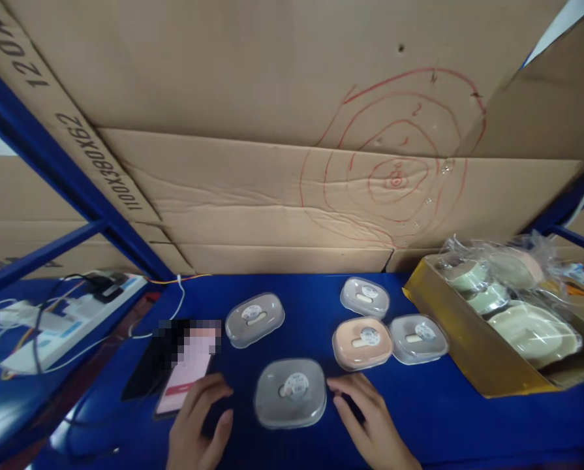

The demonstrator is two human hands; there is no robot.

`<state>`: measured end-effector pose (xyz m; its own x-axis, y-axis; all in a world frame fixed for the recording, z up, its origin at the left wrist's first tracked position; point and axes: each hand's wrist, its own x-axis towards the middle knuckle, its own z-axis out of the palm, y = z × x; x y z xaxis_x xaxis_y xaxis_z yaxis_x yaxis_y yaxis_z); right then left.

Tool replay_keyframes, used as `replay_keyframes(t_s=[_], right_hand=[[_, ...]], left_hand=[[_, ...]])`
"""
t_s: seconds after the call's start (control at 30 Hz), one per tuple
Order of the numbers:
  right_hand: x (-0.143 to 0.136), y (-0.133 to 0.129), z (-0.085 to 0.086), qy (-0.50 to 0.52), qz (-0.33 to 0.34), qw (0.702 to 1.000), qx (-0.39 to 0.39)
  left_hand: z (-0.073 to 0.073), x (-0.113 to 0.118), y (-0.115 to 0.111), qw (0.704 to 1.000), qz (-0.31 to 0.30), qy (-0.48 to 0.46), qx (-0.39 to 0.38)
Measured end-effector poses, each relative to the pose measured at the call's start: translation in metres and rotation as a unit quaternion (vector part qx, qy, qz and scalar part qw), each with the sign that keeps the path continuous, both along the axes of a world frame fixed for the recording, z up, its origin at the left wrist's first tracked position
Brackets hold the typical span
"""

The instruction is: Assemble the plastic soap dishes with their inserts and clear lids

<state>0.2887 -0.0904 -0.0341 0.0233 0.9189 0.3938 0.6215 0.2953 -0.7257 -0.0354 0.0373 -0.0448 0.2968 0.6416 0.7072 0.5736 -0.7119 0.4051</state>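
Observation:
A grey rounded plastic box [292, 403] with a clear wrap-like cover and a round label lies flat on the blue tabletop, between my two hands. To its left is my left hand [201, 418], fingers curved and thumb apart, holding nothing; a gap separates it from the box. My right hand [370, 418] is at the box's right edge, its thumb and fingers apart. Its forefinger tip is at the rim; whether it touches, I cannot tell. Further back lie a pink box [355, 359] and similar grey boxes: one [429, 352] beside the pink, one [374, 307] behind, one [267, 329] to the left.
By my left hand lies a phone [171, 395] with a lit pink screen, partly blurred. A power strip [76, 326] with cables is further left. At right stands an open carton [468, 356] of wrapped pale boxes. A cardboard wall [252, 170] with red rings rises behind.

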Motion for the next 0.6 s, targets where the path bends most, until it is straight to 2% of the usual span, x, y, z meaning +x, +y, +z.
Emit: replay_keyframes(t_s=[0.13, 0.3, 0.47, 0.6], right_hand=[[0.0, -0.002, 0.007, -0.023, 0.026, 0.999, 0.006], [-0.003, -0.004, 0.013, -0.046, 0.05, 0.998, 0.014], [0.0, -0.006, 0.006, -0.049, 0.012, 0.999, 0.019], [0.002, -0.005, -0.003, -0.054, -0.028, 0.997, 0.037]], left_hand=[[0.011, 0.001, 0.005, 0.999, 0.011, 0.022, 0.038], [0.019, 0.01, 0.004, 1.0, 0.009, 0.012, 0.024], [0.02, 0.018, 0.001, 0.999, -0.028, 0.002, -0.019], [0.021, 0.021, -0.001, 0.999, -0.039, 0.005, -0.012]])
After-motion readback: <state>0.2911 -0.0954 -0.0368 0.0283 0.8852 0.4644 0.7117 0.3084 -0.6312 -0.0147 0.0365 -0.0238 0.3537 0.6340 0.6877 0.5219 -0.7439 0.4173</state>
